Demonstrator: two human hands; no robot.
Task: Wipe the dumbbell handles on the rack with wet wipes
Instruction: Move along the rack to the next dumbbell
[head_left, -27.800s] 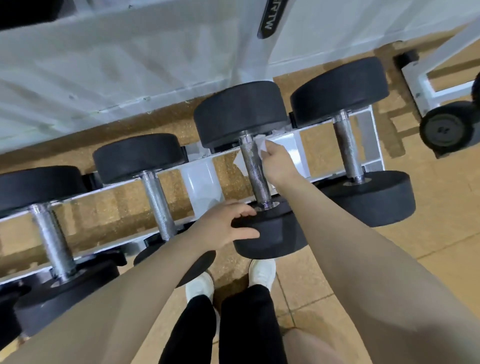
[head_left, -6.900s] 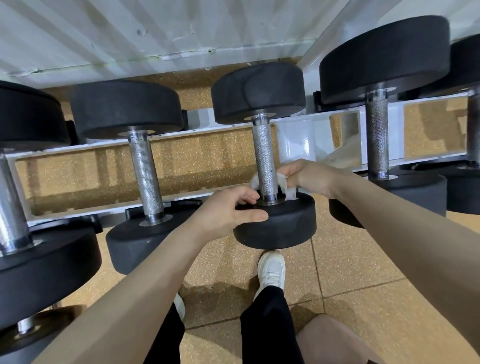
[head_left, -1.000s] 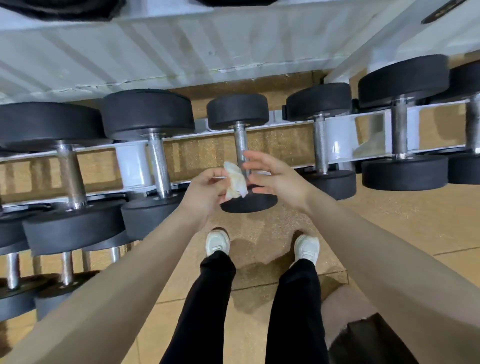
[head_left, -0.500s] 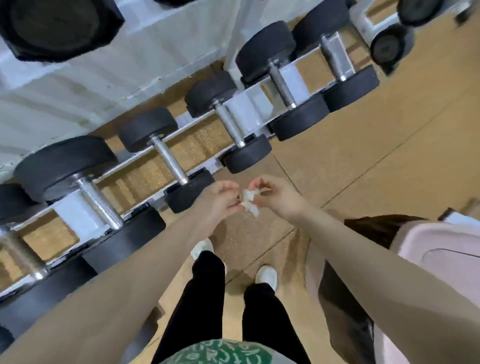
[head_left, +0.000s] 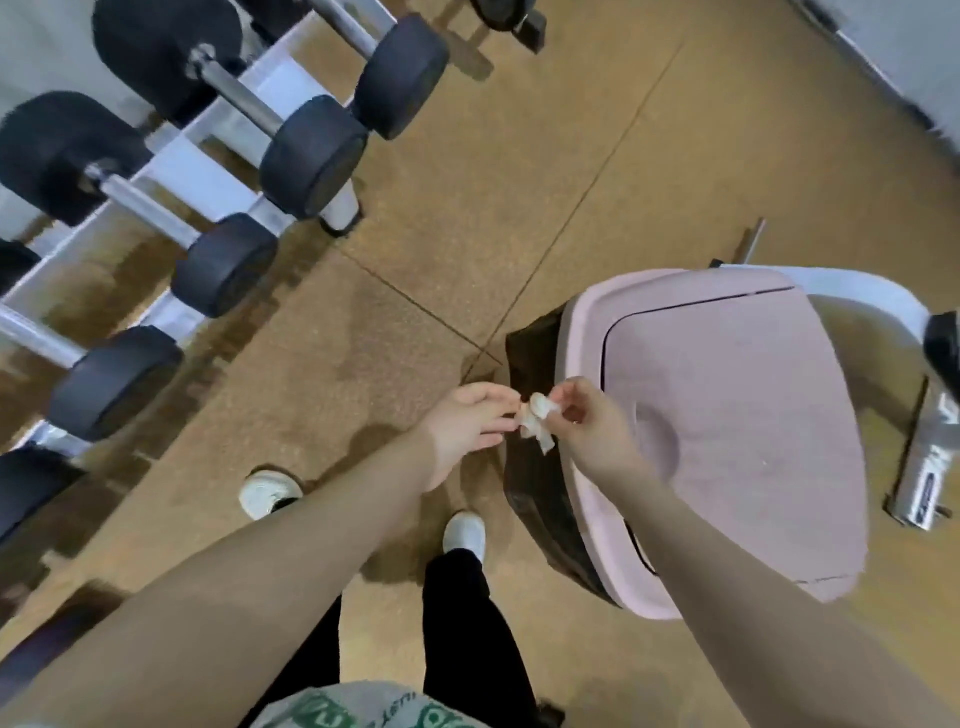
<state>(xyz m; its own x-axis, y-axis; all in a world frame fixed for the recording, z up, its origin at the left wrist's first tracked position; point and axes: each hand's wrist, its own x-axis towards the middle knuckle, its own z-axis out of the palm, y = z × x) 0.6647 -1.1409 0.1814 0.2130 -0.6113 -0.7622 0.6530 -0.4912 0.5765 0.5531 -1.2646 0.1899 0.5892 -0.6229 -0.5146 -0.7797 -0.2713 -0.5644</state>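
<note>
Both arms extended; your left hand (head_left: 462, 426) and right hand (head_left: 592, 426) pinch a crumpled wipe (head_left: 537, 418) together over the pink bin (head_left: 727, 415). Dumbbell rack (head_left: 171, 176) now at 10 o'clock, no longer ahead.

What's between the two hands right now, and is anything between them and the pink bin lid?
In the head view, a crumpled white wet wipe sits between the left hand and right hand, pinched by both. It hangs just at the closed pink plastic bin lid's edge; nothing intervenes.
</note>
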